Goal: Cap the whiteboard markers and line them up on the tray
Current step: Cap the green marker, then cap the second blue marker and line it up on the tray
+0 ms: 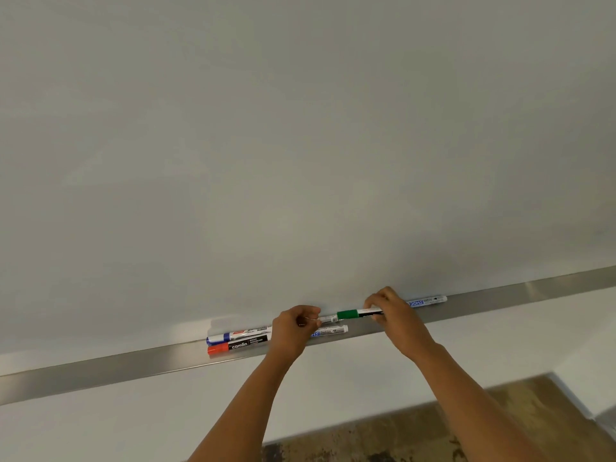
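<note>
Whiteboard (300, 128) fills most of the frame, pale and bare, with the metal tray (100, 371) running along its lower edge from lower left up toward the right. Low in the middle, my right hand (393, 315) is pinched around the barrel of the green-capped marker (348, 314), holding it level just above the tray. My left hand (295, 328) is curled closed beside its cap end, fingers bunched over something thin; it may be another marker's white barrel, but I cannot tell for sure.

As far as I can judge, the job is partly done. At the left, a blue-capped marker (240, 334) and a red-capped marker (238, 345) already lie side by side on the tray, capped and parallel. A white marker (330, 331) rests just under my left hand, and another with blue lettering (428, 301) sits further right, past my right hand. Those two look loose from the row, and the green one is not yet set down.
</note>
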The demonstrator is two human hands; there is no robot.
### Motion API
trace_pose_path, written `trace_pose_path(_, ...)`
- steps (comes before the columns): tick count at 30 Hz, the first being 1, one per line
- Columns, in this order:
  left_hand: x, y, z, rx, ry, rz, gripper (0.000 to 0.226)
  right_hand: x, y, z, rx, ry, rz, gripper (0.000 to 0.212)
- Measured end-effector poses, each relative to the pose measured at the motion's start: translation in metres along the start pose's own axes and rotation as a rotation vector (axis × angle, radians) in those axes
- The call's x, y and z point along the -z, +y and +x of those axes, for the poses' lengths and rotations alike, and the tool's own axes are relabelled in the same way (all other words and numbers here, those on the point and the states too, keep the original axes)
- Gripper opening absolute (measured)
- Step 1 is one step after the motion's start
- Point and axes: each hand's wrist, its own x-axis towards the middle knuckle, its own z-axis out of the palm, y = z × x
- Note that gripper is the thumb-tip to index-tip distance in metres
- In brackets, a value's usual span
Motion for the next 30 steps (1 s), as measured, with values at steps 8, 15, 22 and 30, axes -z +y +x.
trace_pose_path(8,-0.010,-0.019,0.008,0.007,0.028,0.079,0.017,-0.011,0.039,0.008,-0.107,-0.064,-0.191,0.018)
trace_pose_path(15,-0.020,-0.018,0.019,-0.034,0.030,0.150,0.016,-0.026,0.038,0.018,-0.096,-0.064,-0.153,0.021)
trace_pose_path(22,-0.038,-0.012,0.028,-0.114,0.035,0.208,0.015,-0.002,0.063,0.017,-0.112,0.150,-0.080,0.021)
trace_pose_path(30,-0.082,0.012,0.037,-0.340,-0.109,0.402,0.018,0.015,0.100,0.015,-0.084,-0.084,-0.489,0.026)
